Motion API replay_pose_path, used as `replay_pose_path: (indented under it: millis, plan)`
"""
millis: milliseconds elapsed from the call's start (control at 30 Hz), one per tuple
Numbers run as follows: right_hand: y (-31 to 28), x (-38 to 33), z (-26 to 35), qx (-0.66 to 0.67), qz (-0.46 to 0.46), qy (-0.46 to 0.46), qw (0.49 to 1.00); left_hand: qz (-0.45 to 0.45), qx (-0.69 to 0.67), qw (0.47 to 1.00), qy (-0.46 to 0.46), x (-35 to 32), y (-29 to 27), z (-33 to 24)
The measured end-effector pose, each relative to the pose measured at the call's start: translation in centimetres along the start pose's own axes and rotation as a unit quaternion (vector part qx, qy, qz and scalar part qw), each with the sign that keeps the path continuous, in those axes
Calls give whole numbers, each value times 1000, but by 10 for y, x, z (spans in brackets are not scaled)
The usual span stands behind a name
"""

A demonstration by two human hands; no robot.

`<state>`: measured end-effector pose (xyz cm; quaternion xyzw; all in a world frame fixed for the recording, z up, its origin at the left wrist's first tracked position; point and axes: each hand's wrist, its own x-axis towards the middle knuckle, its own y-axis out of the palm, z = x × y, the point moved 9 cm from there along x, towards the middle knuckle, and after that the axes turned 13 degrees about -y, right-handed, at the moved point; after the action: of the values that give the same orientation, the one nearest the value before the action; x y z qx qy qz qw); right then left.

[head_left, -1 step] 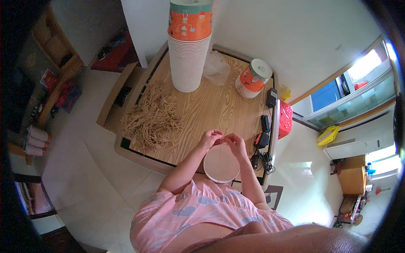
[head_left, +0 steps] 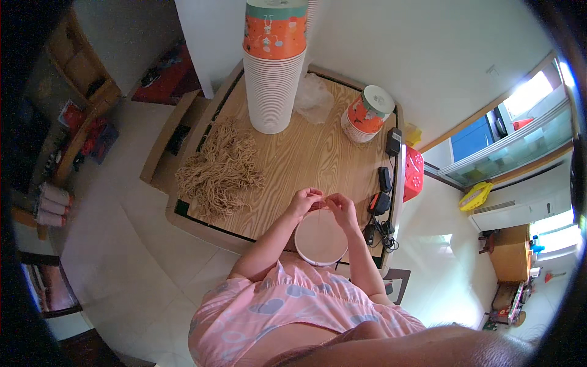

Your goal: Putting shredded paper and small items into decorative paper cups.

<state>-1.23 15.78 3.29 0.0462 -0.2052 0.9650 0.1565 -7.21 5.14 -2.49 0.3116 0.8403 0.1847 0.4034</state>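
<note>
My left hand and my right hand meet at the far rim of a round, white-lined paper bucket. The bucket stands close to my body at the near edge of the table. Fingers of both hands are pinched together, tip to tip, around something too small to make out. A faint thin line, perhaps a strand, runs down from the fingertips across the bucket's mouth. A loose heap of tan twine lies on the table to the left of my hands.
A tall stack of nested paper buckets rises at the table's back, beside a crumpled clear plastic bag. A shorter bucket stack stands back right. Black power adapters and cables line the right edge. A red basket sits beyond it.
</note>
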Motion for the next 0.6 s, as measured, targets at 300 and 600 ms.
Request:
replay_pose_path:
  millis: [300, 600]
  plan:
    - [-6, 0, 3, 8, -50, 23, 998, 18, 92, 995, 30, -3, 12, -6]
    - [0, -1, 2, 20, -29, -2, 999, -53, 77, 995, 47, 5, 2, -3]
